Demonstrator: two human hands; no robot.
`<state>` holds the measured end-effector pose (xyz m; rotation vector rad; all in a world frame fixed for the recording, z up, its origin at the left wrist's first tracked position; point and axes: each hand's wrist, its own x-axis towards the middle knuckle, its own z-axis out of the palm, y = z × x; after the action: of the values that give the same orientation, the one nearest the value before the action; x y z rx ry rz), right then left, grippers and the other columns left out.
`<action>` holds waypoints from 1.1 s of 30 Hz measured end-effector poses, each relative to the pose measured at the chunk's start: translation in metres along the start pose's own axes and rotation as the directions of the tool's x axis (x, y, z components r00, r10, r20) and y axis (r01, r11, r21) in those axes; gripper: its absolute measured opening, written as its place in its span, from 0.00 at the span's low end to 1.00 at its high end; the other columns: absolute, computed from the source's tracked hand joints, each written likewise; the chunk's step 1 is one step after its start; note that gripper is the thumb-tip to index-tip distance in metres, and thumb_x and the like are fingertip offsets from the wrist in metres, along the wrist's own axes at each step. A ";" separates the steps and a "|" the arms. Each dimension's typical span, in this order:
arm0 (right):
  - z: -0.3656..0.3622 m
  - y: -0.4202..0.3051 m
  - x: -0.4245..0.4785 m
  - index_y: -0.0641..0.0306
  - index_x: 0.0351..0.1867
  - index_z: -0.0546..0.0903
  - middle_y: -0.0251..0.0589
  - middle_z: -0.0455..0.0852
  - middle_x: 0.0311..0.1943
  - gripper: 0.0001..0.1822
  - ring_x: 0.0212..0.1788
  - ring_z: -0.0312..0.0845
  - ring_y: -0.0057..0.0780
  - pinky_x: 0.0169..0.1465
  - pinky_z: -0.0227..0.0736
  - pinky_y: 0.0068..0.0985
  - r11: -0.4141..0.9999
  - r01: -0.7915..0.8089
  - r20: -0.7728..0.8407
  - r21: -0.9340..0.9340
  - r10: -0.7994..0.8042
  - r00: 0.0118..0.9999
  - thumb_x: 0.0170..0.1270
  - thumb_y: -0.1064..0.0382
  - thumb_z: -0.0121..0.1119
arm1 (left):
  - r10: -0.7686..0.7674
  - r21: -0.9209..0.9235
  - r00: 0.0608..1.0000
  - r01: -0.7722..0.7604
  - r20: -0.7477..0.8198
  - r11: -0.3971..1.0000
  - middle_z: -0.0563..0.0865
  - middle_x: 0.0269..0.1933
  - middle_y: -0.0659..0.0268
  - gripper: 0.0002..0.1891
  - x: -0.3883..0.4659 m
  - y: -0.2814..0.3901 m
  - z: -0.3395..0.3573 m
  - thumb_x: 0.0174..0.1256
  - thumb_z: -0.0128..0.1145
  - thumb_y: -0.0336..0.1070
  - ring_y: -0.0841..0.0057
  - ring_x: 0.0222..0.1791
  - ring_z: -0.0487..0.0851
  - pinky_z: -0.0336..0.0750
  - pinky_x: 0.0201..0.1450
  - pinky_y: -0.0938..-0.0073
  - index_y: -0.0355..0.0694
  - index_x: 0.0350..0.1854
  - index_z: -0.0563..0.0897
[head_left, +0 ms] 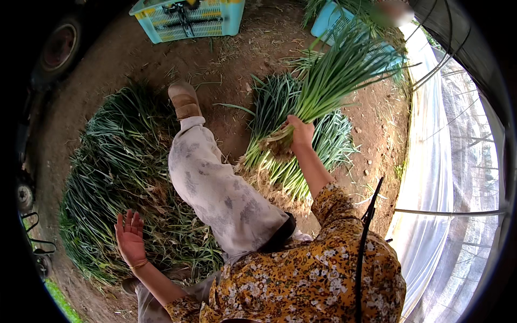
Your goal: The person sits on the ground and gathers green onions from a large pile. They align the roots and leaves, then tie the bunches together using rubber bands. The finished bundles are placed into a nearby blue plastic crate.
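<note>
My right hand (302, 131) grips a bunch of long, chive-like greens (323, 89) near the root end. Its leaves fan towards the upper right, and the brown roots hang at the lower left. Beneath it, a sorted pile of the same greens (278, 95) lies on the soil, roots towards me. My left hand (131, 238) is held palm up with fingers extended, holding nothing. It is over a large, loose heap of greens (105, 161) mixed with dry, brownish leaves. My outstretched leg (210, 177) lies between the heap and the pile.
A light-blue slatted crate (198, 26) stands at the top on the dirt ground (226, 60). Another blue crate (329, 22) with greens over it is at the upper right. Plastic sheeting (428, 161) runs down the right side. A wheel (59, 46) shows at the upper left.
</note>
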<state>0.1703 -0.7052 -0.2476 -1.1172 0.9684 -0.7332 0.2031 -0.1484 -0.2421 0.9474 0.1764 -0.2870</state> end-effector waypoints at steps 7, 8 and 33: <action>-0.119 0.203 0.002 0.72 0.23 0.76 0.45 0.79 0.22 0.11 0.19 0.76 0.38 0.21 0.71 0.36 0.844 -0.536 -0.226 0.006 0.523 0.822 0.49 0.67 0.67 | -0.030 0.016 0.998 0.031 -0.048 0.999 0.74 0.62 0.50 0.25 0.011 -0.011 0.004 0.73 0.46 0.44 0.59 0.59 0.76 0.73 0.59 0.62 0.37 0.67 0.63; -0.108 0.199 0.004 0.72 0.24 0.76 0.46 0.80 0.23 0.12 0.20 0.77 0.37 0.22 0.73 0.35 0.805 -0.582 -0.277 -0.115 0.537 0.797 0.49 0.66 0.68 | -0.011 0.027 0.998 0.013 -0.063 1.000 0.74 0.61 0.50 0.26 0.008 -0.011 -0.004 0.72 0.47 0.44 0.59 0.58 0.76 0.74 0.58 0.63 0.37 0.67 0.63; 0.023 0.008 -0.045 0.69 0.69 0.52 0.44 0.84 0.29 0.38 0.25 0.79 0.25 0.29 0.75 0.24 0.649 0.348 0.646 -0.677 0.296 0.704 0.62 0.64 0.59 | 0.016 0.158 0.962 0.029 -0.274 0.987 0.85 0.44 0.58 0.18 0.029 -0.029 -0.003 0.70 0.52 0.37 0.71 0.40 0.85 0.80 0.38 0.72 0.36 0.58 0.73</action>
<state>0.1728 -0.6542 -0.2406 -1.9871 0.5361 0.2226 0.2214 -0.1670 -0.2740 1.1458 0.4164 -0.1761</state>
